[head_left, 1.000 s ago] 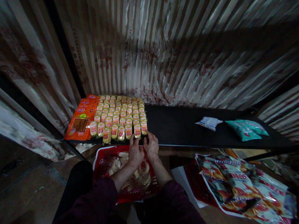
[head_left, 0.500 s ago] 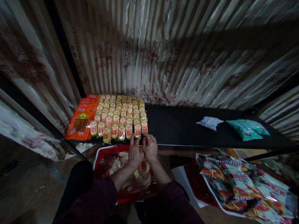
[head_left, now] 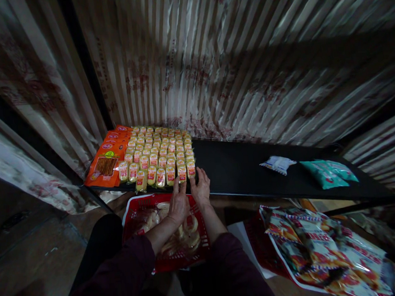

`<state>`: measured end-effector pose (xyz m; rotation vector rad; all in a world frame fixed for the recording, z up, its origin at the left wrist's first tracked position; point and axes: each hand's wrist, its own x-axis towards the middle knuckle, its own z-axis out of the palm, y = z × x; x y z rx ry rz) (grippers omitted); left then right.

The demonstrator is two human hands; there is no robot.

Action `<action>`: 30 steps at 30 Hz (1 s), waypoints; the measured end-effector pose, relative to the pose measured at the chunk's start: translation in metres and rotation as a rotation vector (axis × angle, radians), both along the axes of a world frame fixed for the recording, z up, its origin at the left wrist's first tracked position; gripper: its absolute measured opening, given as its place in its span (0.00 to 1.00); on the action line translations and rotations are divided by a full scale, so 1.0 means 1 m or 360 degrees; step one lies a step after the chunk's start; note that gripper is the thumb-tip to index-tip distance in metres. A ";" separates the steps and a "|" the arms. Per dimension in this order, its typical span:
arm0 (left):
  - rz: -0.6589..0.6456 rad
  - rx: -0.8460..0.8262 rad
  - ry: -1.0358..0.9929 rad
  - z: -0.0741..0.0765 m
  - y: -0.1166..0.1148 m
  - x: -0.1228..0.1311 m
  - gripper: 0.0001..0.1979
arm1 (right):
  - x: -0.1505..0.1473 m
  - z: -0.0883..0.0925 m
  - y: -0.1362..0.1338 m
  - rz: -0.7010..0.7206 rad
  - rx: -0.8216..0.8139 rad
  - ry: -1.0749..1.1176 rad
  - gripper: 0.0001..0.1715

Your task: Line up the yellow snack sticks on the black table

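Several rows of small yellow wrapped cakes (head_left: pixel 159 160) stand on the left part of a black shelf (head_left: pixel 234 168). My left hand (head_left: pixel 179 206) is at the shelf's front edge, its fingers apart and touching the front of a cake (head_left: pixel 181 173) near the right end of the front row. Just to its right, my right hand (head_left: pixel 201 189) has its fingers spread beside the last cake (head_left: pixel 191 169) of that row and holds nothing. Below both hands sits a red basket (head_left: pixel 130 213) with clear-wrapped pale food (head_left: pixel 187 236).
Orange packets (head_left: pixel 107 160) lie at the shelf's left end. A white packet (head_left: pixel 277 164) and green packets (head_left: pixel 326 172) lie farther right. On the lower right is a red basket (head_left: pixel 257 244) of white and red bags (head_left: pixel 321 243). A striped curtain (head_left: pixel 149 69) hangs behind.
My right hand has moved slightly right, away from my left hand, and its fingers have spread. The fingers of my left hand have straightened against the front-row cake.
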<state>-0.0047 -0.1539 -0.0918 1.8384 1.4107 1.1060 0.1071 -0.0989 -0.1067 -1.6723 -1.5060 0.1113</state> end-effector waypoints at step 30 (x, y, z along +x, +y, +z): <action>-0.0125 0.0102 0.0166 0.001 0.019 0.001 0.30 | -0.007 -0.006 0.017 0.0003 -0.0175 0.0097 0.31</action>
